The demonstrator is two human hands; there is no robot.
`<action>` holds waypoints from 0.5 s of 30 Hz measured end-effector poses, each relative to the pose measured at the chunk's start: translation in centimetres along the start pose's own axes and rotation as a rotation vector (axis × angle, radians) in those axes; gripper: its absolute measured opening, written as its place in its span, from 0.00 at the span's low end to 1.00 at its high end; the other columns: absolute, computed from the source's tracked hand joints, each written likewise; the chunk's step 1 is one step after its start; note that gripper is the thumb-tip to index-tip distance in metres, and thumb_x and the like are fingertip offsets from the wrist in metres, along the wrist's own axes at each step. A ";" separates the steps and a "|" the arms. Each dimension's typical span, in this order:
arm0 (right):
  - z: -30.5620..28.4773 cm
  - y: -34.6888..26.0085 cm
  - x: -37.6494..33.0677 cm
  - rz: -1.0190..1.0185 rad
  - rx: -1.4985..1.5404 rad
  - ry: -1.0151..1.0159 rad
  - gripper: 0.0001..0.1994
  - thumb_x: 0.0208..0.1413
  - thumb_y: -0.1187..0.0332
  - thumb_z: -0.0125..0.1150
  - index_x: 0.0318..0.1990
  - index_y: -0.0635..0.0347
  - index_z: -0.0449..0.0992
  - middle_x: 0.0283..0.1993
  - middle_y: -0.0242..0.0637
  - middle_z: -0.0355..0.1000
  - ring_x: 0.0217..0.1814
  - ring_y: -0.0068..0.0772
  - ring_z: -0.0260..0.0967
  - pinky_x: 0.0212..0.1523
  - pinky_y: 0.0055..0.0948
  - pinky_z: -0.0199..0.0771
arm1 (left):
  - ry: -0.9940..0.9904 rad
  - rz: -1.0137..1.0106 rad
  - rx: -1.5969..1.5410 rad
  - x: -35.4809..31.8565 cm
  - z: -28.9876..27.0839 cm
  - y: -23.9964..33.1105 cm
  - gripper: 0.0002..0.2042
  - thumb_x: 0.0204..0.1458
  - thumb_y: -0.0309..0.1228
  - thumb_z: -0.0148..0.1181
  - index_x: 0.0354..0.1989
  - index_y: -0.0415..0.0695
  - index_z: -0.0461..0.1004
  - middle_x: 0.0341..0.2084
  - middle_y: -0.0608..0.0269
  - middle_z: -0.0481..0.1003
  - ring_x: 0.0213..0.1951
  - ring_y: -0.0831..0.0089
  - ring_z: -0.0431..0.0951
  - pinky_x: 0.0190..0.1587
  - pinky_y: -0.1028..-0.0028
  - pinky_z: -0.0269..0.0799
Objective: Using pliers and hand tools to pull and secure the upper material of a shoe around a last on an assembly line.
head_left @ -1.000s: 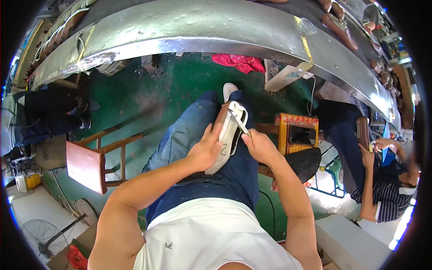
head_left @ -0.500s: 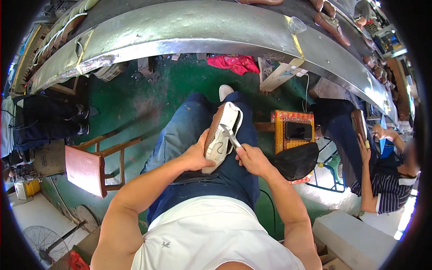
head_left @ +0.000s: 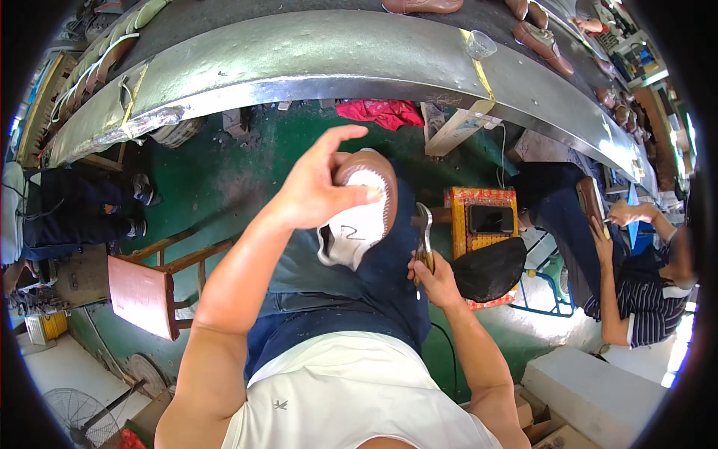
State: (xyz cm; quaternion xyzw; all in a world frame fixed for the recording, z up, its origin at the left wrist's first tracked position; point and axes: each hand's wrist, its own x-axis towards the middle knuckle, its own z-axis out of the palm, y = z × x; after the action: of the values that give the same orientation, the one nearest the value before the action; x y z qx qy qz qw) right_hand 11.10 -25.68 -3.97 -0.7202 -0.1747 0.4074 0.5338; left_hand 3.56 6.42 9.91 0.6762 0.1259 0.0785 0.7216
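We compare with the frame of half a second ago: the shoe [head_left: 366,224] is now turned, its brown toe rim facing the top and right and its white face toward us; the pincers [head_left: 425,232], then against the shoe, now stand clear to its right.

We note the left hand [head_left: 314,187] at the shoe's upper left; its thumb presses the white face, its index finger is spread wide, free of the toe, and its grip holds the shoe at frame centre, over the lap; the other fingers are partly hidden; the right hand [head_left: 435,278] has its fingers closed round the pincers' handles.

We see the metal-edged table [head_left: 299,52] across the top, bearing a clear cup [head_left: 479,45] and brown shoes [head_left: 542,46]; a stool [head_left: 142,295] is at left, a phone [head_left: 491,219] right of centre, a co-worker [head_left: 651,314] at far right; the left hand blocks our view of part of the toe.
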 end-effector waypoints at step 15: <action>0.4 -7.2 0.8 -0.253 -0.676 -0.335 0.15 0.62 0.66 0.58 0.48 0.70 0.70 0.44 0.59 0.76 0.51 0.64 0.73 0.52 0.52 0.72 | 0.227 0.073 0.897 -7.0 4.5 -14.2 0.09 0.59 0.35 0.59 0.31 0.43 0.77 0.23 0.50 0.78 0.26 0.49 0.80 0.30 0.54 0.76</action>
State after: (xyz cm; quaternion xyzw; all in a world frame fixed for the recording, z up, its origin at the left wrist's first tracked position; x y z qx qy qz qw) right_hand 12.59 -22.19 2.23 -0.7516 -0.4710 0.3697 0.2768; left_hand -2.65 -0.92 -3.45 0.9127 0.2017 0.1151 0.3362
